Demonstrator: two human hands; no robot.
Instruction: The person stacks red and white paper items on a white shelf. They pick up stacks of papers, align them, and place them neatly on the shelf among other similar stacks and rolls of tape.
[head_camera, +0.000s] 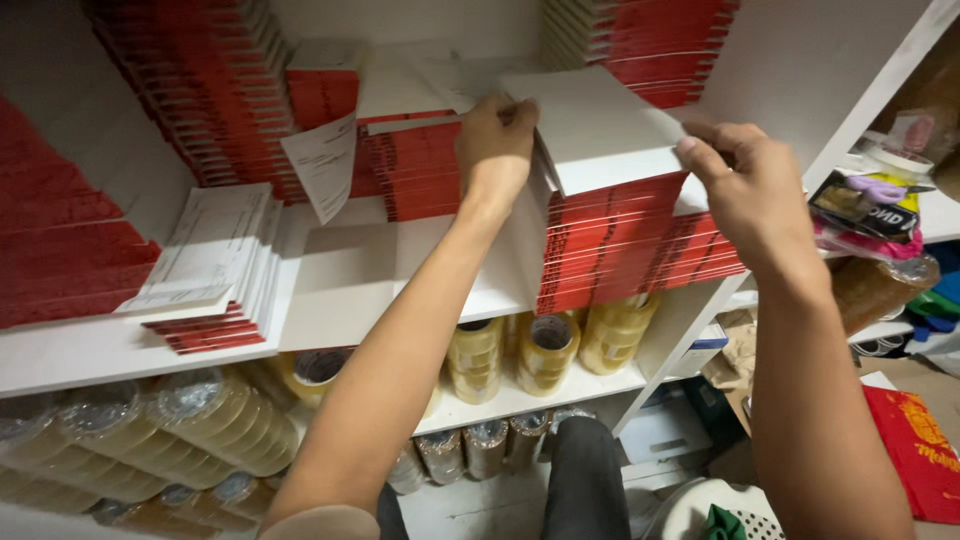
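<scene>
My left hand (495, 145) grips the far left corner of a white flat sheet (600, 130) that lies on top of a tall stack of red-edged flat items (605, 245) on a white shelf (390, 290). My right hand (750, 190) pinches the right edge of the same sheet near its corner. Both forearms reach up from the bottom of the view. More red stacks (205, 90) fill the back of the shelf.
A small stack topped with printed papers (215, 260) lies at the shelf's left. Rolls of clear tape (545, 350) sit on lower shelves. Bags and packets (870, 215) crowd the right-hand shelves. A red bag (915, 445) lies at the lower right.
</scene>
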